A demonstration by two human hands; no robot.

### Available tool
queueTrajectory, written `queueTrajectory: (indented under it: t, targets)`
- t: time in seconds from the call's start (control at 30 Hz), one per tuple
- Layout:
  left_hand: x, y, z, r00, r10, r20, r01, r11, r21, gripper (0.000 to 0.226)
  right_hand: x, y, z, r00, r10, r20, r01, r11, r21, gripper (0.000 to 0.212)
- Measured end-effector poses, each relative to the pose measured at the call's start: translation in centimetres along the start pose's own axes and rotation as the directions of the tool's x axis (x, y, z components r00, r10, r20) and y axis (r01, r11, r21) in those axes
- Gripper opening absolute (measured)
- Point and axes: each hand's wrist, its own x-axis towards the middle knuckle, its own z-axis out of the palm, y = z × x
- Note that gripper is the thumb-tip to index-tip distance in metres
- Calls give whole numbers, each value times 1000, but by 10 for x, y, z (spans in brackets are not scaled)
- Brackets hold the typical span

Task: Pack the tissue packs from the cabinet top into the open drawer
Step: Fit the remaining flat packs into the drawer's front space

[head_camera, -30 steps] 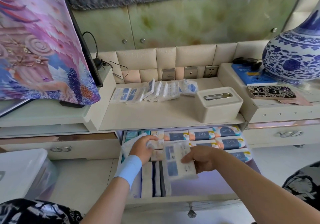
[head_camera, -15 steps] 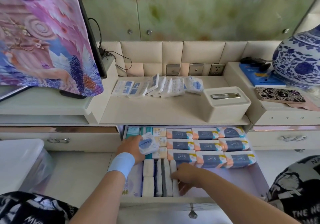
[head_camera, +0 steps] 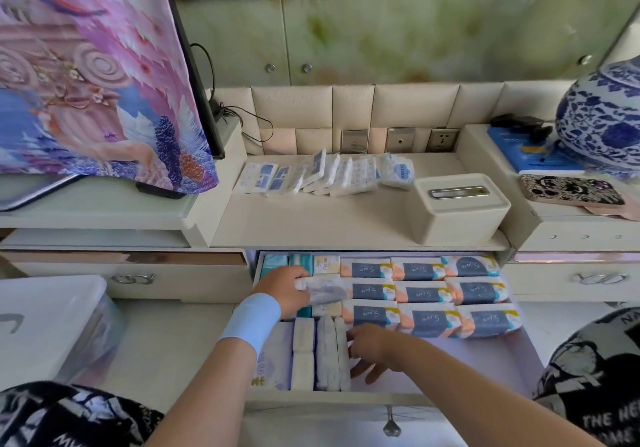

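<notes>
My left hand (head_camera: 284, 289) grips one crinkly, plastic-wrapped tissue pack (head_camera: 327, 292), blurred, toward the back left of the open drawer (head_camera: 491, 360). My right hand (head_camera: 372, 351) holds nothing, its fingers loose and spread beside slim white packs (head_camera: 325, 356) standing on edge at the front left. Nine soft rectangular navy-and-peach packs (head_camera: 420, 296) fill the back right, in three rows of three. On the cabinet top (head_camera: 311, 225), a slanted row of glossy flat packs (head_camera: 325, 176) overlaps along the back edge, too bunched to count.

left hand (head_camera: 282, 287) grips a tissue pack (head_camera: 327, 292); right hand (head_camera: 375, 351) touches packs (head_camera: 325, 356) in drawer (head_camera: 485, 360).
</notes>
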Motion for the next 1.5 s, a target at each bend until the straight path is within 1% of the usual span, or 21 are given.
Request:
queueTrajectory:
  t: [0.17, 0.23, 0.3, 0.37, 0.4, 0.43, 0.5, 0.53, 0.6, 0.67, 0.73, 0.8, 0.87, 0.93, 1.03, 1.13, 1.17, 1.23, 1.3, 1.37, 1.5]
  targets:
    - [-5, 24, 2, 996, 74, 46, -75, 997, 13, 21, -14, -3, -27, 985, -67, -160, 55, 996, -75, 32]
    - [-7, 33, 3, 994, 92, 55, -93, 995, 23, 20, -22, -6, -43, 953, -98, -286, 73, 993, -97, 27]
    - [-7, 40, 4, 990, 114, 77, -114, 993, -2, 20, -30, -11, -58, 911, -136, -389, 135, 990, -29, 31]
    - [-8, 48, 6, 982, 147, 118, -137, 987, -86, 21, -43, -15, -68, 904, -227, -362, 285, 951, 116, 45]
    - [-9, 52, 8, 977, 168, 129, -151, 980, -132, 21, -50, -17, -71, 908, -290, -303, 337, 934, 118, 50]
    - [-9, 55, 11, 974, 189, 128, -165, 969, -183, 21, -57, -16, -72, 911, -338, -236, 357, 933, 43, 53]
    - [-10, 61, 18, 972, 208, 111, -173, 949, -263, 18, -64, -13, -70, 912, -374, -167, 346, 922, -173, 35]
    - [-10, 63, 23, 974, 204, 104, -168, 945, -281, 16, -64, -11, -68, 910, -370, -188, 319, 913, -254, 24]
    - [-11, 63, 35, 983, 161, 89, -134, 956, -261, 16, -60, -4, -68, 904, -338, -262, 231, 901, -366, 17]
    - [-13, 59, 49, 990, 110, 91, -89, 973, -215, 28, -56, 5, -68, 914, -280, -292, 123, 880, -460, 18]
    - [-17, 55, 61, 986, 115, 123, -104, 991, -89, 40, -52, 16, -67, 931, -193, -309, 10, 862, -508, 25]
    - [-20, 48, 72, 965, 193, 175, -222, 961, 164, 51, -49, 25, -63, 939, -125, -321, -66, 849, -525, 36]
    - [-23, 40, 82, 935, 245, 255, -331, 861, 386, 67, -42, 32, -54, 942, -98, -320, -100, 829, -550, 39]
    - [-25, 32, 89, 925, 206, 319, -342, 815, 468, 80, -34, 34, -44, 949, -58, -311, -126, 832, -540, 40]
    - [-27, 23, 89, 926, 162, 340, -311, 838, 448, 88, -21, 33, -30, 951, 22, -308, -168, 874, -456, 35]
    - [-29, 19, 83, 925, 173, 338, -307, 864, 398, 91, -13, 27, -17, 971, 7, -239, -108, 905, -411, 24]
    - [-30, 17, 82, 926, 174, 335, -303, 872, 384, 90, -8, 27, -12, 981, 7, -194, -73, 939, -336, 29]
    - [-32, 14, 82, 931, 161, 329, -293, 866, 405, 88, -2, 24, -1, 997, 36, -74, -41, 997, -60, 37]
    - [-35, 10, 82, 937, 151, 315, -284, 853, 437, 81, -2, 17, 2, 998, 62, -4, -62, 997, 48, 36]
    - [-38, 8, 83, 946, 160, 282, -277, 849, 449, 71, 0, 12, 1, 994, 102, -26, -102, 995, 25, 34]
    - [-40, 4, 86, 965, 205, 163, -256, 871, 419, 62, 7, 8, -1, 971, 142, -193, -151, 988, -32, 23]
